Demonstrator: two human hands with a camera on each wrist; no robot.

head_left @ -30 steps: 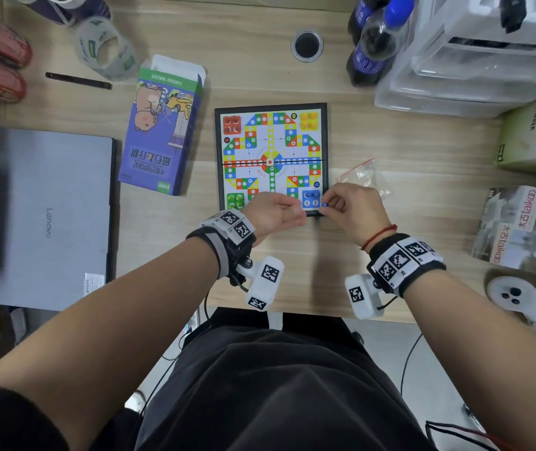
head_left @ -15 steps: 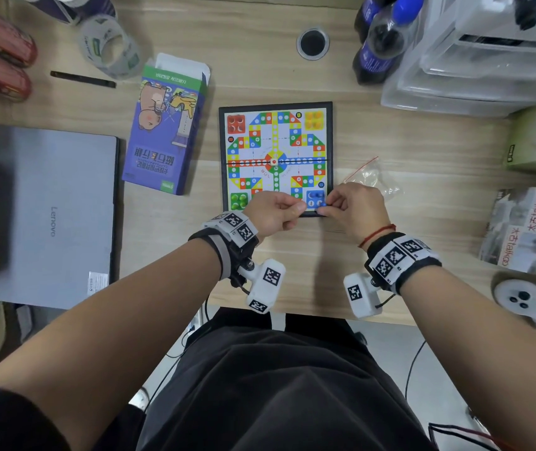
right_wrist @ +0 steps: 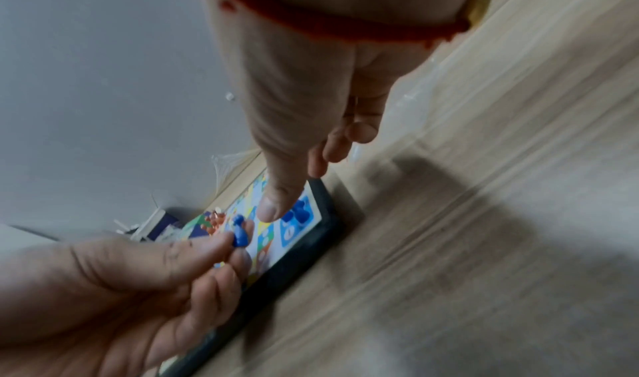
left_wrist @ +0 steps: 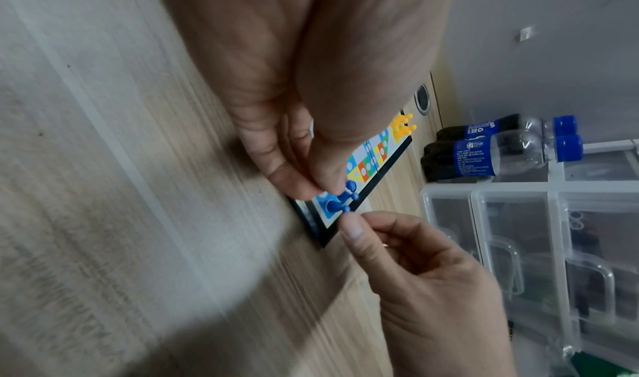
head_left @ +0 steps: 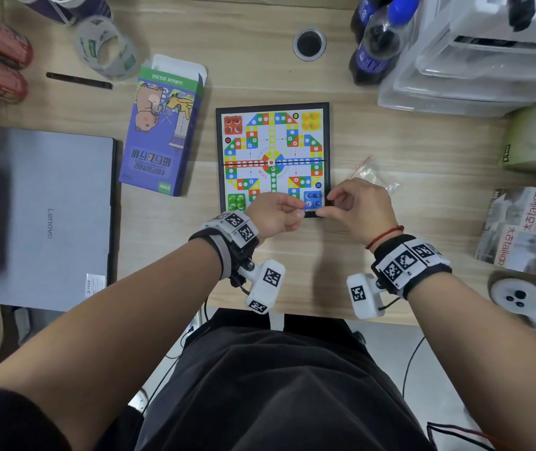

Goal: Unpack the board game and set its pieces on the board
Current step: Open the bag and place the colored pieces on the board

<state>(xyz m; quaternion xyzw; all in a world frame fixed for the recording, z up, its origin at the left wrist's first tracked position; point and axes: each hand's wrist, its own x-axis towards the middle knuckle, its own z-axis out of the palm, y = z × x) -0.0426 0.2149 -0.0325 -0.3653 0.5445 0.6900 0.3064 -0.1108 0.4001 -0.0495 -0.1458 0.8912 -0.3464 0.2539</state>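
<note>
The colourful game board (head_left: 273, 141) lies flat on the desk, with red (head_left: 232, 124), yellow (head_left: 311, 121), green (head_left: 236, 200) and blue pawns (head_left: 314, 198) standing in its corners. My left hand (head_left: 299, 212) pinches one blue pawn (right_wrist: 239, 232) between thumb and finger, just beside the blue corner. My right hand (head_left: 323, 208) hovers over that corner, thumb (right_wrist: 275, 205) stretched toward the blue pawns (right_wrist: 300, 214), its other fingers loosely curled with nothing seen in them. The purple game box (head_left: 162, 131) lies open to the left of the board. A clear plastic bag (head_left: 371, 174) lies behind my right hand.
A shut laptop (head_left: 48, 216) fills the left side. At the back are a tape roll (head_left: 107, 50), a black pen (head_left: 79, 80), a cable hole (head_left: 309, 43) and dark bottles (head_left: 377, 43). Clear drawers (head_left: 475, 60), a booklet (head_left: 527, 232) and a white controller (head_left: 520, 301) line the right.
Half a second ago my fingertips met at the board's near right corner. They have since parted slightly, with the blue pawn in my left fingers.
</note>
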